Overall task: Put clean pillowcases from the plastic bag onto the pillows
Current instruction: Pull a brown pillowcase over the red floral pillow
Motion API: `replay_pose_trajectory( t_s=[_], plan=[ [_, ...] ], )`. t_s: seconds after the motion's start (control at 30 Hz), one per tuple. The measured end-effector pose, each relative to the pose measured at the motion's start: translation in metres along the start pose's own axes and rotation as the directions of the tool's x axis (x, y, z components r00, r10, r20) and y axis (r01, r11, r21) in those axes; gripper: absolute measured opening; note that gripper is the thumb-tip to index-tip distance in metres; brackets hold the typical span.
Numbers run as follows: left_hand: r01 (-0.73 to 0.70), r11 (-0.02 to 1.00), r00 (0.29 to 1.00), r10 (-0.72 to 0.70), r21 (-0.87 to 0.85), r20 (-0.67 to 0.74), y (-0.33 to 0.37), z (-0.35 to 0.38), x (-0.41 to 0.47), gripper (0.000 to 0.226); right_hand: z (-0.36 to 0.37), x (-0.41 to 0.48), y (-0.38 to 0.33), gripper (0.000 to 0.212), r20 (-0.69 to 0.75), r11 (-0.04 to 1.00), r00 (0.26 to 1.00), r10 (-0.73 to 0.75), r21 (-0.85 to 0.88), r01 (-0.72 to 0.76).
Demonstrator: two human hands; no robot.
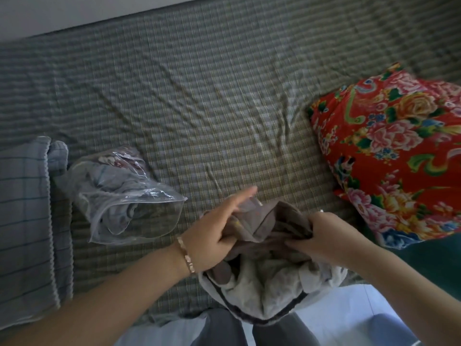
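Holding the pillowcase (269, 268) bunched at the near edge of the bed (199, 96), you have both hands on it. Your left hand (214, 236) pinches a fold between thumb and palm while its long fingers (245, 193) lie almost straight along the cloth. Your right hand (326, 233) has its fingers curled tight into the opposite fold. The cloth looks light, soft and limp, so it will likely sag and twist wherever you let go. I would work both hands round to the hem of the open mouth and take it at two corners, so it hangs open. The red flowered pillow (394, 146) lies at the right edge of the bed, near your right hand but apart from it. It looks plump and yielding, so gripping one end should let you feed it in. The plastic bag (139, 221), with more cloth inside, lies toward the near left, just beside blue checked bedding (25, 216) at the left edge. The wrinkled middle of the bed gives you room to spread out. Keep the hanging cloth from sliding off the near edge.
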State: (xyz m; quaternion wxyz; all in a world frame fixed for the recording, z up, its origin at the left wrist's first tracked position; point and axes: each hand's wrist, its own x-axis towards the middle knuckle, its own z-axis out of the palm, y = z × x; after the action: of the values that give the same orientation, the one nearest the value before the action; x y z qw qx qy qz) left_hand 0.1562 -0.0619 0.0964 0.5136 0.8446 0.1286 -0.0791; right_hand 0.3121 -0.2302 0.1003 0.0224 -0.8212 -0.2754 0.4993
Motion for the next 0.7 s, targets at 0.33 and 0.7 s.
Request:
replay_pose_trajectory(
  t_s=[0.33, 0.7],
  plan=[
    [0.231, 0.517, 0.798, -0.585, 0.825, 0.143, 0.025, 0.006, 0.031, 0.051, 0.011, 0.033, -0.016, 0.028, -0.573, 0.991, 0.82, -0.02, -0.122, -0.062],
    [0.274, 0.751, 0.96, -0.18, 0.601, -0.214, 0.02, -0.023, 0.022, 0.056, 0.086, 0.076, -0.064, 0.077, 0.206, 0.634, 0.823, -0.53, -0.548, 0.545]
  ],
)
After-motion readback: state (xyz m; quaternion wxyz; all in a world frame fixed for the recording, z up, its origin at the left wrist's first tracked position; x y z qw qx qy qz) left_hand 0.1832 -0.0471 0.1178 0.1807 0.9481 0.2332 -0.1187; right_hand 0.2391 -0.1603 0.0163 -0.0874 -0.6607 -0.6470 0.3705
